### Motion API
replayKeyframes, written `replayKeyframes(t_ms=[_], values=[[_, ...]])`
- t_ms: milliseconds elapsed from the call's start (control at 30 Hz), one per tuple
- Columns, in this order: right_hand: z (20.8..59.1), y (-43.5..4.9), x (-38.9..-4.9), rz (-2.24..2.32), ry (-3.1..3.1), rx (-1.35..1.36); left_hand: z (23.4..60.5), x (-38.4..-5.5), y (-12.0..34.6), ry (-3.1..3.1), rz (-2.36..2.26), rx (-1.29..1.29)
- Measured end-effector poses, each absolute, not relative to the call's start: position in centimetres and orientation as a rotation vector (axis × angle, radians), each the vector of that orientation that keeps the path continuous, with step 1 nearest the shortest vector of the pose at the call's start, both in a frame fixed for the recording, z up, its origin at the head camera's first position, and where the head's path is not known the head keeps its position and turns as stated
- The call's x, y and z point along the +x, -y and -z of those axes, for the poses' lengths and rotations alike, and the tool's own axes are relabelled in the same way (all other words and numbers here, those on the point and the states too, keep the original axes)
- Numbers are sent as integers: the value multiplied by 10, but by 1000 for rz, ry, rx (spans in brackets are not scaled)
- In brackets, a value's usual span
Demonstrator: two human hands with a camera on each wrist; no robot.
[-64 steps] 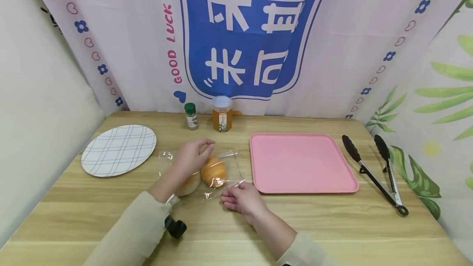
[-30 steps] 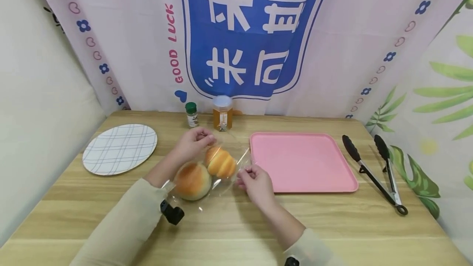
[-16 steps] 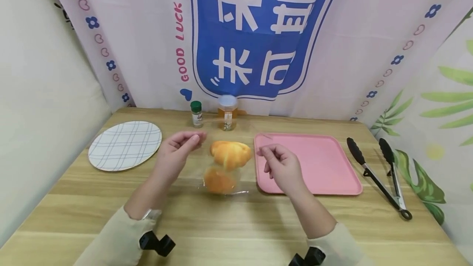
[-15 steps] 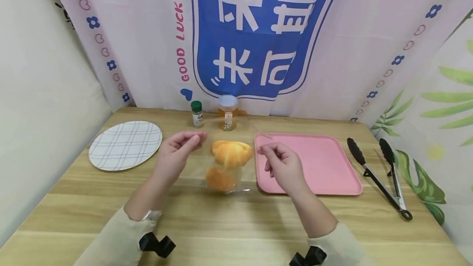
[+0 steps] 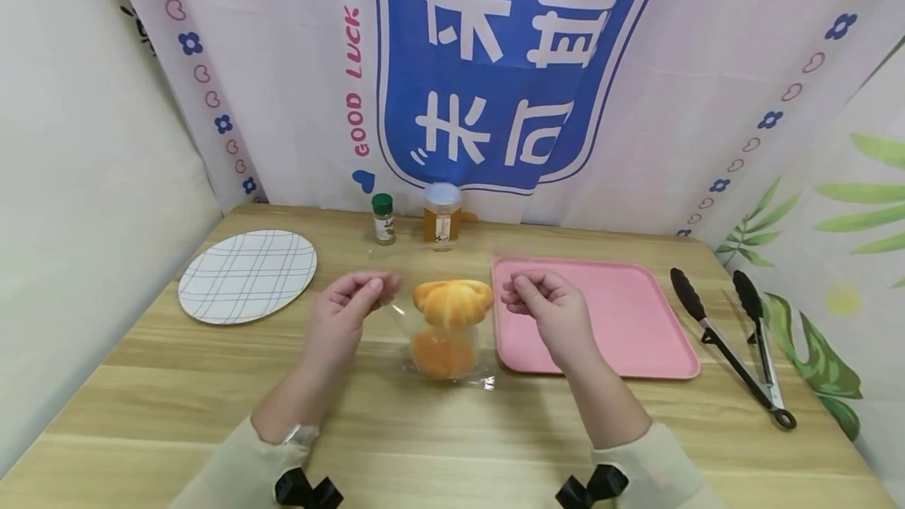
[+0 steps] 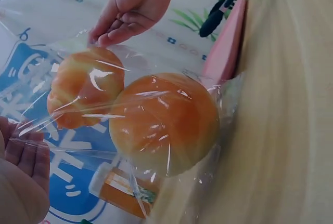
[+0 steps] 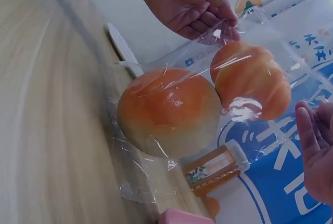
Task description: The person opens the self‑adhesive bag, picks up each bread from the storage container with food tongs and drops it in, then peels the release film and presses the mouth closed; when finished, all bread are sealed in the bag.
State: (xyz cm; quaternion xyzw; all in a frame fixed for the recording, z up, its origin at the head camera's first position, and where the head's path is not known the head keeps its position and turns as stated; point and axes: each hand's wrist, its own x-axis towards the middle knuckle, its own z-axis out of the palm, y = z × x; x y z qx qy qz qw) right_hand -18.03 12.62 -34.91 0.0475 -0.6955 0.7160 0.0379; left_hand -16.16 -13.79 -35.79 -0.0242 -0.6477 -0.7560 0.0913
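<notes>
A clear plastic bag [image 5: 396, 320] hangs upright between the two hands, in front of the pink tray's left side. Inside it a ridged, croissant-like roll [image 5: 452, 302] sits above a round bun [image 5: 443, 353]; the right wrist view shows the bun [image 7: 169, 112] browned on top and pale below. My left hand [image 5: 348, 306] pinches the bag's upper left edge between thumb and fingers. At the opposite upper edge, my right hand [image 5: 555, 313] pinches the film the same way. In the left wrist view the bag's film [image 6: 67, 151] stretches between both hands.
A pink tray [image 5: 601, 320] lies right of the bag, with black-tipped tongs [image 5: 735, 352] beyond it. A checked oval plate [image 5: 247, 277] lies at the left. A green-capped spice jar [image 5: 383, 220] and an amber jar [image 5: 442, 216] stand at the back of the wooden table [image 5: 424, 446].
Both hands have lifted the bag from the table and turned it upright, the roll now above the bun. The hands have moved farther apart; in the last half second they barely moved.
</notes>
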Motion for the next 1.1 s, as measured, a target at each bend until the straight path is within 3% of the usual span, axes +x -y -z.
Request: replayKeyframes(t_ms=[233, 567, 867, 1100], values=[[356, -127, -180, -2155, 2127, 69, 370, -158, 133, 1818, 2324, -111], [354, -126, -172, -2144, 2090, -18, 368, -150, 129, 1912, 2079, -71], [349, -127, -164, -2073, 2119, -120, 371, -142, 124, 1709, 2080, -407], [339, -134, -156, -1695, 2310, -95, 370, -143, 119, 1622, 2045, -651]])
